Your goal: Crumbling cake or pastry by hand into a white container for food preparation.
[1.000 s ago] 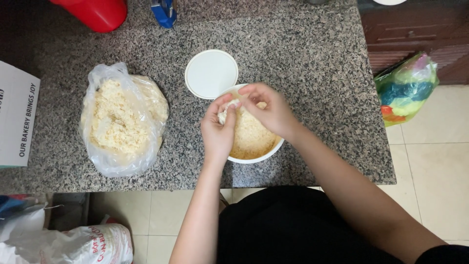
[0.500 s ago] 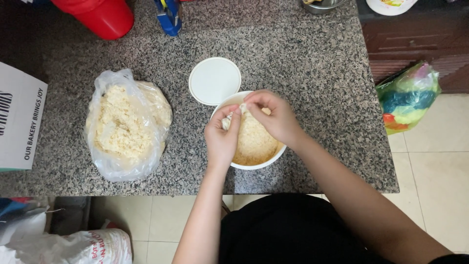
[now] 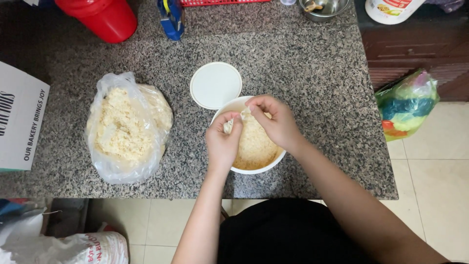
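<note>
2 hands meet over the round white bowl (image 3: 251, 168) of pale yellow crumbs on the speckled granite counter (image 3: 312, 68): left hand (image 3: 222, 142) and right hand (image 3: 276, 122) each pinch a small pale scrap (image 3: 243, 115), possibly dough. It looks light, soft and tearable, best held by its edges.

arms: bare, no sleeves | hands: no gloves | clothing: black garment (image 3: 288, 232)

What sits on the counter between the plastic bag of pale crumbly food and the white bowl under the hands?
Head view: only bare speckled granite counter separates the plastic bag from the white bowl. The round white lid lies further back, touching the bowl's rim.
</note>
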